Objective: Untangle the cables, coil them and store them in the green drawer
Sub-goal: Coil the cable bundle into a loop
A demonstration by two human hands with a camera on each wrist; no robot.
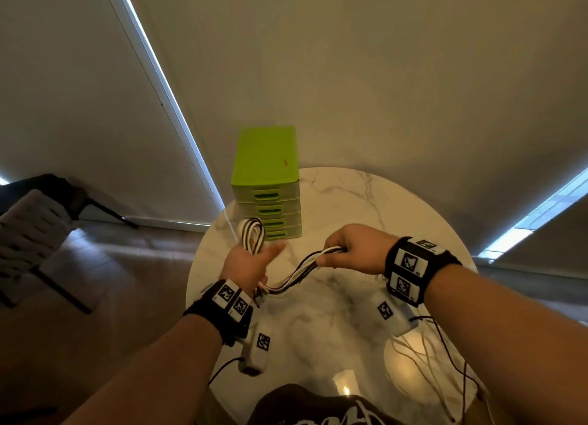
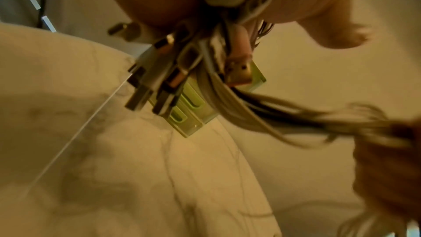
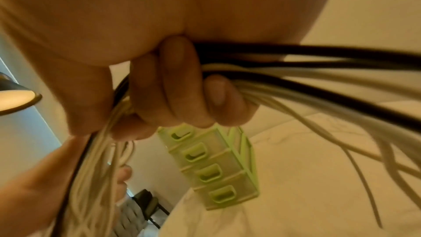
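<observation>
A bundle of black and white cables (image 1: 296, 273) sags between my two hands above the round marble table (image 1: 366, 201). My left hand (image 1: 251, 262) grips one folded end, whose loop (image 1: 253, 236) sticks up past the fingers; several USB plugs (image 2: 157, 80) hang below the palm. My right hand (image 1: 353, 249) has its fingers (image 3: 180, 86) curled round the bundle (image 3: 296, 71) further along. The green drawer unit (image 1: 267, 182) stands upright at the table's far left, with all its drawers closed (image 3: 212, 168).
Loose thin cable tails (image 1: 445, 361) trail over the table's near right edge. A grey chair (image 1: 31, 230) stands on the wooden floor at left. Blinds and a wall close off the far side. Bare marble lies between my hands and the drawer unit.
</observation>
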